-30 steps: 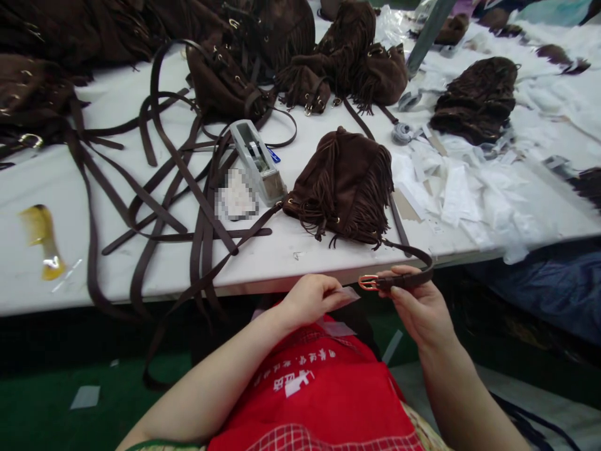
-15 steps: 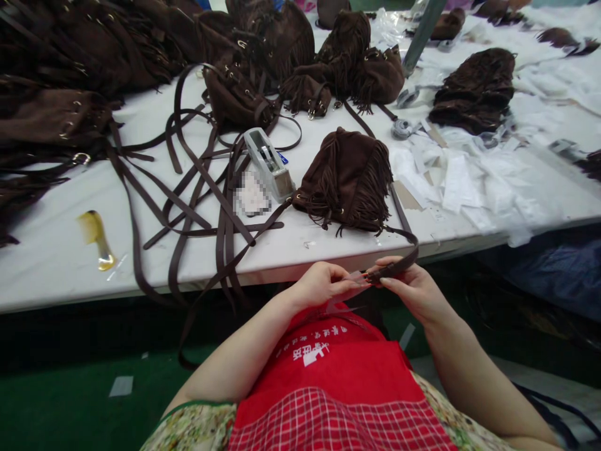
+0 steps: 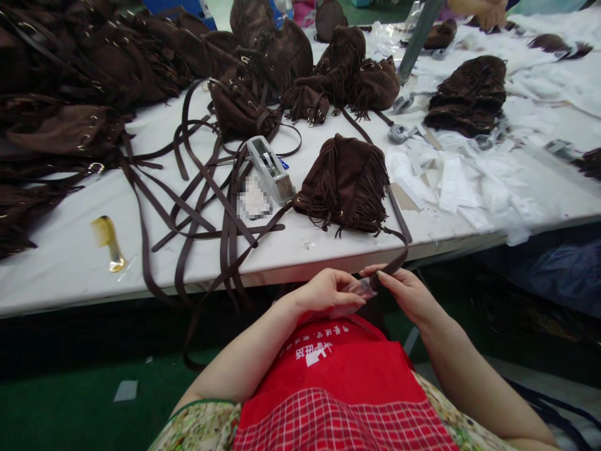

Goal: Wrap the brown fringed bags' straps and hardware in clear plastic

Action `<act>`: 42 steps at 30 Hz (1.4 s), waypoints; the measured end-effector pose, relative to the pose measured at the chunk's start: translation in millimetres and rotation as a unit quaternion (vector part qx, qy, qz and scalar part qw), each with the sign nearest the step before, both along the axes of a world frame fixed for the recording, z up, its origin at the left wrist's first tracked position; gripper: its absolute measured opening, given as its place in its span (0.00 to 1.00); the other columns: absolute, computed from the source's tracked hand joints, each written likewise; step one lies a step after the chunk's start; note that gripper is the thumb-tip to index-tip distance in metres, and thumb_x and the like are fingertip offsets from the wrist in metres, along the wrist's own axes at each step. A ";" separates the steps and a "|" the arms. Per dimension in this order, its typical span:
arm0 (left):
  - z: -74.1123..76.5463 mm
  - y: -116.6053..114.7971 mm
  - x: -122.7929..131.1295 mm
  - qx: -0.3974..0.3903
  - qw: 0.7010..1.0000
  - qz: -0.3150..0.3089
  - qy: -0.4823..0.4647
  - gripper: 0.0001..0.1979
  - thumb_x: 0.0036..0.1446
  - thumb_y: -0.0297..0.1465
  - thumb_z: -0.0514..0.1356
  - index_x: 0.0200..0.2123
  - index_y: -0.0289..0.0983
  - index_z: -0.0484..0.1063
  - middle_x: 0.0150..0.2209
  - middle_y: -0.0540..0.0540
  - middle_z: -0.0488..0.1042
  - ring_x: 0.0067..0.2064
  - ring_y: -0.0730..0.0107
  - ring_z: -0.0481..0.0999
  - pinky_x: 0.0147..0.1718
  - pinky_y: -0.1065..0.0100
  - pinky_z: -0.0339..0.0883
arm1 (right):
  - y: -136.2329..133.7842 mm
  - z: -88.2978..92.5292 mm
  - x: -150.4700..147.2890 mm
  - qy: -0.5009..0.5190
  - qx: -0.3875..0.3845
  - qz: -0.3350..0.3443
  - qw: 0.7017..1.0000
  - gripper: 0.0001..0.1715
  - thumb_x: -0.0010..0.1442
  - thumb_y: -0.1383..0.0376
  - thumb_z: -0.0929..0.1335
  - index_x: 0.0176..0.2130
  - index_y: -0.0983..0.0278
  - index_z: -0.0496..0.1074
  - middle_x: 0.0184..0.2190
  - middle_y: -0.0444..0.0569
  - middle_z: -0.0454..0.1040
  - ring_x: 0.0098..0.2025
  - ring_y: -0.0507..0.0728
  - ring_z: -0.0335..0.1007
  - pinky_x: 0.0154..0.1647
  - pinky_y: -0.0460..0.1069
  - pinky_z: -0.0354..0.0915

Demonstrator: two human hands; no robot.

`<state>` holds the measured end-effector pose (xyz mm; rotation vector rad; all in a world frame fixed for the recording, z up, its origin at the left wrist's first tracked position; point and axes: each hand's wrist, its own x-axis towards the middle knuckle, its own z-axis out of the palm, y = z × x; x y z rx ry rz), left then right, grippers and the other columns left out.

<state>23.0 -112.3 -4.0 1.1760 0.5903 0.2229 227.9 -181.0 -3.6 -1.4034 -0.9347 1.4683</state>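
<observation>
A dark brown fringed suede bag [image 3: 345, 181] lies at the table's front edge. Its strap [image 3: 398, 255] curves down over the edge into my right hand [image 3: 404, 289], whose thumb and fingers pinch it near the end. Close by on the left, my left hand [image 3: 328, 291] has its fingers closed on a piece of clear plastic film [image 3: 364, 288] at the strap's end. Whether the film is wrapped around the strap or only against it, I cannot tell. Left of the bag stands a grey tape dispenser [image 3: 270, 170].
Several loose straps [image 3: 188, 216] trail over the edge on the left, near a yellow comb [image 3: 109, 241]. More brown bags [image 3: 113, 56] are heaped behind. White packing material [image 3: 460, 175] covers the right side; a metal post [image 3: 417, 44] and another person's hand [image 3: 491, 14] are beyond.
My left hand has shifted slightly down, and the clear film now shows bunched at the strap's end. My right hand has moved slightly left along with the strap. The view has tilted up a little.
</observation>
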 end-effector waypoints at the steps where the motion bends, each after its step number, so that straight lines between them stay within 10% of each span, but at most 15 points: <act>1: 0.8 -1.2 0.6 -0.009 1.000 0.005 0.003 0.21 0.41 0.43 0.69 0.32 0.30 0.75 0.26 0.50 0.71 0.27 0.76 0.67 0.28 0.72 0.60 | 0.1 -0.5 -0.1 0.001 -0.006 -0.002 1.000 0.18 0.55 0.54 0.71 0.42 0.61 0.78 0.42 0.51 0.78 0.46 0.61 0.72 0.50 0.54 0.65; 10: -6.8 -4.5 11.8 -0.037 0.997 0.046 0.042 0.25 0.44 0.47 0.66 0.34 0.29 0.76 0.27 0.44 0.76 0.27 0.72 0.73 0.29 0.70 0.65 | 3.1 -5.4 -9.2 -0.045 -0.014 0.006 0.999 0.21 0.52 0.51 0.72 0.42 0.61 0.78 0.40 0.50 0.79 0.42 0.60 0.74 0.49 0.55 0.66; 16: -17.0 1.9 15.5 -0.031 0.996 0.044 0.066 0.27 0.46 0.49 0.64 0.38 0.29 0.75 0.28 0.42 0.77 0.27 0.72 0.74 0.27 0.73 0.63 | 12.5 -16.3 -0.1 0.070 0.006 -0.149 0.986 0.23 0.59 0.47 0.65 0.38 0.62 0.78 0.39 0.51 0.79 0.42 0.58 0.74 0.44 0.51 0.67; 27: -22.9 3.7 13.0 -0.081 0.995 0.047 0.046 0.30 0.48 0.52 0.61 0.36 0.28 0.76 0.26 0.43 0.75 0.18 0.82 0.60 0.18 0.75 0.47 | 13.9 -15.6 -14.6 0.041 0.005 -0.046 0.998 0.25 0.58 0.47 0.66 0.43 0.62 0.78 0.41 0.51 0.79 0.46 0.61 0.72 0.49 0.54 0.64; 42: -26.8 2.7 33.5 0.201 0.964 0.134 0.110 0.25 0.61 0.46 0.48 0.30 0.31 0.74 0.24 0.49 0.68 0.26 0.75 0.62 0.26 0.73 0.55 | 17.7 -20.8 -15.3 0.088 0.027 -0.036 0.995 0.26 0.61 0.47 0.63 0.46 0.61 0.77 0.44 0.51 0.78 0.50 0.61 0.70 0.54 0.57 0.63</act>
